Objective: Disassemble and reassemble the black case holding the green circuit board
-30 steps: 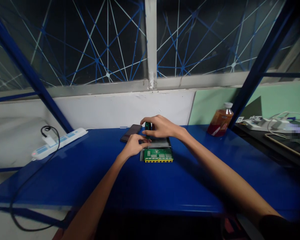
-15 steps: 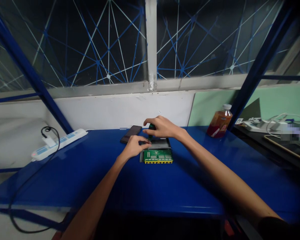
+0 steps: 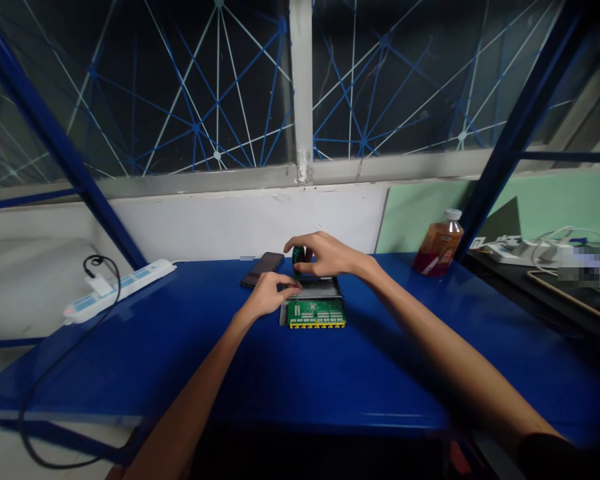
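A screwdriver (image 3: 298, 256) with a dark green and black handle stands upright, its shaft pointing down at a green circuit board (image 3: 325, 311). My right hand (image 3: 325, 253) is closed about the handle from the right, thumb low on it and forefinger arched over its top. Lower down, my left hand (image 3: 270, 293) pinches with thumb and fingertips at the thin shaft, by the board's back left corner. Yellow-edged ports line the board's front edge. It sits in a grey metal case (image 3: 284, 313), whose dark back part (image 3: 320, 288) lies behind it. The screwdriver's tip is too small to make out.
A black phone (image 3: 263, 268) lies behind my left hand on the blue table (image 3: 300, 380). White power strip (image 3: 125, 288) with a plugged black cable stands left. At the back right are a drink bottle (image 3: 439, 243) and a dark surface with cables (image 3: 555, 260). Blue posts rise both sides.
The fingers of my right hand have shifted on the handle, and more of it now shows. My left hand stays at the shaft. The board and case have not visibly moved.
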A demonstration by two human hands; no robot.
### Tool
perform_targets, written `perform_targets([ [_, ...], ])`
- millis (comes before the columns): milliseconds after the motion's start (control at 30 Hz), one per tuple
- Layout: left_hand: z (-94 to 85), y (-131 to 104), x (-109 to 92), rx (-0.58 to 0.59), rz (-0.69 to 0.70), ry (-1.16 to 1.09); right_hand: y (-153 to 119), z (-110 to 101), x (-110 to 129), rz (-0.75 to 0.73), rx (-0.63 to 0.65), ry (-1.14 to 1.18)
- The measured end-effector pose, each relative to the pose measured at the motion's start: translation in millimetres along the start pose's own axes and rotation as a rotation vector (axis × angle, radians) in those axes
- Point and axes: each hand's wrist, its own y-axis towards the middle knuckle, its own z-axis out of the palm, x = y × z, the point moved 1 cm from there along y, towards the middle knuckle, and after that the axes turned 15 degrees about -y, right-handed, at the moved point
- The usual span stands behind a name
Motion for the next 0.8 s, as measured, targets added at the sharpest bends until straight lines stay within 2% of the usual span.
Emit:
perform_targets([
  [467,1.2,0.6,0.3,0.077,-0.001,0.013,0.0,11.1,-1.0,0.067,-0.011,-0.098],
  [700,-2.4,-0.4,-3.9,0.073,-0.01,0.026,-1.3,15.1,5.4,0.01,0.057,0.015],
  [800,-2.9,-0.9,-2.2,0.081,-0.024,0.026,1.1,17.4,7.8,0.014,0.04,-0.031],
])
